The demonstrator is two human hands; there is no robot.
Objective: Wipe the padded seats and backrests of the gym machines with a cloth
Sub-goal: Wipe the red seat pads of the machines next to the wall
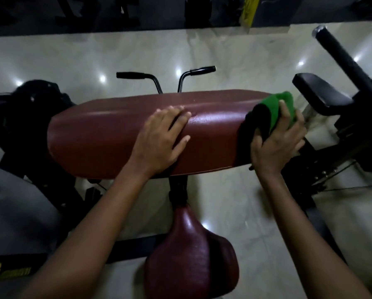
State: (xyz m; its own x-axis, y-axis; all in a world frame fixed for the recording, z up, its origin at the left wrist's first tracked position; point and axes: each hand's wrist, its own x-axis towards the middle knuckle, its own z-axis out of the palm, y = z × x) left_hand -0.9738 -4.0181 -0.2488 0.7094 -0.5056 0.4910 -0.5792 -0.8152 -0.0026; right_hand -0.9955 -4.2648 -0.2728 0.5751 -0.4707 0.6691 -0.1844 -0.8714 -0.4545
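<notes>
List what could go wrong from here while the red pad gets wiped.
1. The right hand holds the green cloth bunched at the far right end of the maroon pad; a bunched cloth may leave streaks or miss strips.
2. The left hand rests flat mid-pad, so that patch could go unwiped.
3. The black pad and the black bar sit close to the right; a wide stroke could knock knuckles there.

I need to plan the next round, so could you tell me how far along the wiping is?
Done: cannot tell. In hand: the right hand presses the green cloth on the right end of the maroon pad, steadied by the left hand. Left: the small maroon seat below and the black pad nearby.
</notes>
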